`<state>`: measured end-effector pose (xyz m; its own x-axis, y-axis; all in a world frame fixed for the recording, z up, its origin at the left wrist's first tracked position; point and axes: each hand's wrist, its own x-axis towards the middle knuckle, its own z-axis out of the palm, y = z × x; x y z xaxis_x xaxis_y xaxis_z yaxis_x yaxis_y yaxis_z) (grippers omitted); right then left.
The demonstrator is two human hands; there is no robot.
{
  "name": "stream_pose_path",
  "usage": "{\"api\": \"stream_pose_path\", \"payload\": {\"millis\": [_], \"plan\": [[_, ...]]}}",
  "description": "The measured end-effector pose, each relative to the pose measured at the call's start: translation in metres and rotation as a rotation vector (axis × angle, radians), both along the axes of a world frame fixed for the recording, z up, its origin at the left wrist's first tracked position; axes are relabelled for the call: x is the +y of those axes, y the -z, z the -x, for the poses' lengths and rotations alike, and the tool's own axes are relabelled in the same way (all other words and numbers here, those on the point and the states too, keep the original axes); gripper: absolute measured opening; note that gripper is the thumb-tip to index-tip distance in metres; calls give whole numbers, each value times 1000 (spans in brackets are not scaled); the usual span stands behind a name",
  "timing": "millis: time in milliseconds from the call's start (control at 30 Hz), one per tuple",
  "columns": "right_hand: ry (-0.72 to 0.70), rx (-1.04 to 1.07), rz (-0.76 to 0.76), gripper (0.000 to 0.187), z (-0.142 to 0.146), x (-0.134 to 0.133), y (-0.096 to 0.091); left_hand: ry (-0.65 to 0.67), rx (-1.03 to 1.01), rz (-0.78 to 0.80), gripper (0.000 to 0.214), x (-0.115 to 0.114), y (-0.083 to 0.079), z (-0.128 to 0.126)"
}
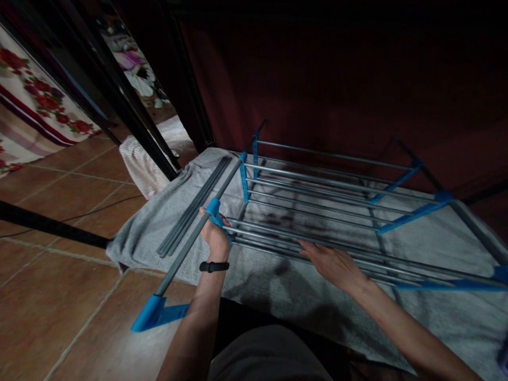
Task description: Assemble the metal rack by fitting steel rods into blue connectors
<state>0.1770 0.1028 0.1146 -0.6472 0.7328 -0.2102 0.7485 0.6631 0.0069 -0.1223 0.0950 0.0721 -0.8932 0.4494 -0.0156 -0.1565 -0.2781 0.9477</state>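
Nearest to us, our grey top (265, 354) is showing at the bottom edge, and on the left a blue end piece (151, 315) is capping the near end of a grey pole (182, 256), showing against the tiled floor (87, 317) beside our left forearm. A black band (214, 266) is circling our left wrist. Above it, our left hand (214, 235) is curling its fingers around a blue joint (213, 207) on that pole, gripping it. Our right hand (331, 264) is lying across the near rods (262, 227), its fingers touching the metal and pointing left; we are not managing to tell whether they are closing underneath. Those rods are running rightward from the joint to a blue bracket (456, 286). The rack (341, 183) is standing before us on a grey blanket (138, 227), its farther rods spanning between blue side pieces. Left of the pole, loose rods (194, 209) are lying bunched on the blanket. Farther off, a striped cloth (138, 164) is resting partly behind a black post (151, 145), and a floral cloth (43, 100) is hanging at far left. Behind the rack, a dark red panel (317, 79) is rising; left of it we are seeing a dim jumble (133, 59).
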Motion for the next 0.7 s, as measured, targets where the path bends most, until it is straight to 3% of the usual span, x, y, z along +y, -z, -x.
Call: {"api": "stream_pose_path", "payload": {"millis": [333, 700], "plan": [[28, 28, 55, 44, 1, 0, -3, -40, 60, 8, 52, 1, 3, 1], [30, 38, 26, 45, -3, 2, 1, -1, -12, -22, 51, 0, -1, -1]]}}
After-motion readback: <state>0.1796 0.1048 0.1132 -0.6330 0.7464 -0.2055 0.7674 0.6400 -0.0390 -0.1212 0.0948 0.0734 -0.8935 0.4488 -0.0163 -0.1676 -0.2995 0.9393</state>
